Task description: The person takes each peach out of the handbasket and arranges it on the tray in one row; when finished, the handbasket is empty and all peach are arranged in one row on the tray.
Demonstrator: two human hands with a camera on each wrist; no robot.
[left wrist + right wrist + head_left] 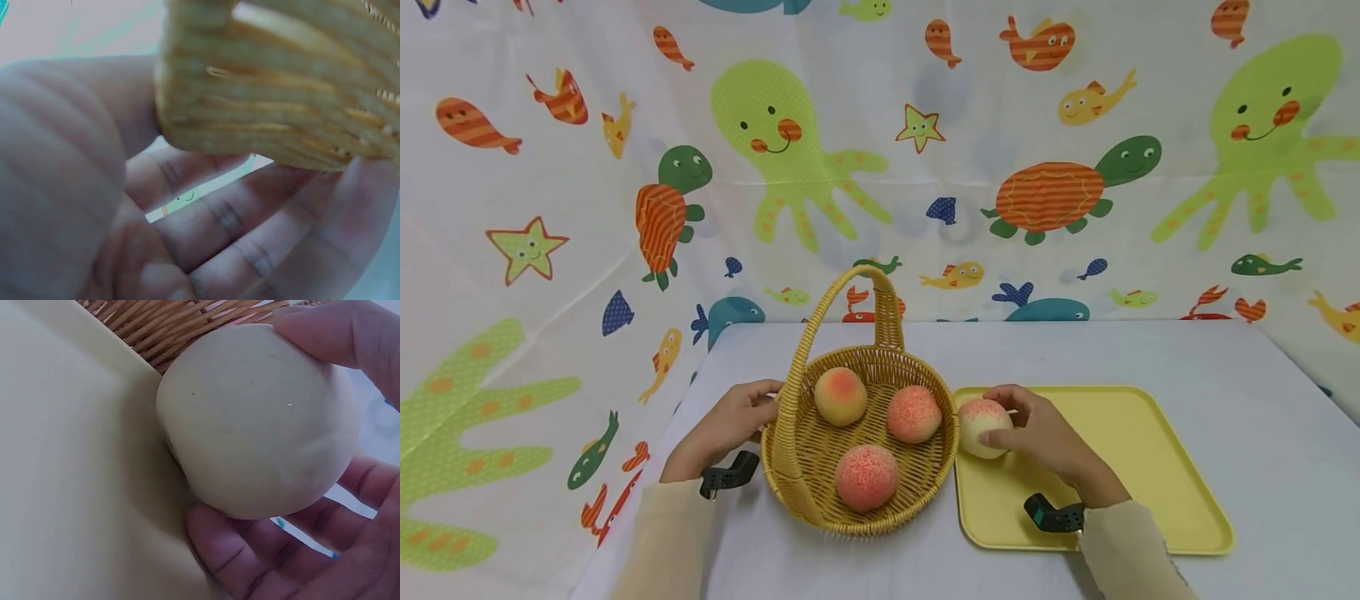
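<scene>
A wicker basket (861,527) with a tall arched handle stands on the table. Inside lie three peaches: a yellow-orange one (840,397), a pink one (914,414) at the right and a redder one (867,477) nearest me. My left hand (737,425) holds the basket's left side by the handle's base; the left wrist view shows thumb and fingers against the wicker (262,106). Between thumb and fingers, my right hand (1045,437) grips a pale peach (256,425) with a pink top, at the yellow tray's left edge. Whether it touches the tray is unclear.
The yellow tray (1120,467) lies right of the basket, its left rim close against the wicker. Both stand on a white table (1247,400). A cloth (880,108) printed with sea animals hangs behind and on the left.
</scene>
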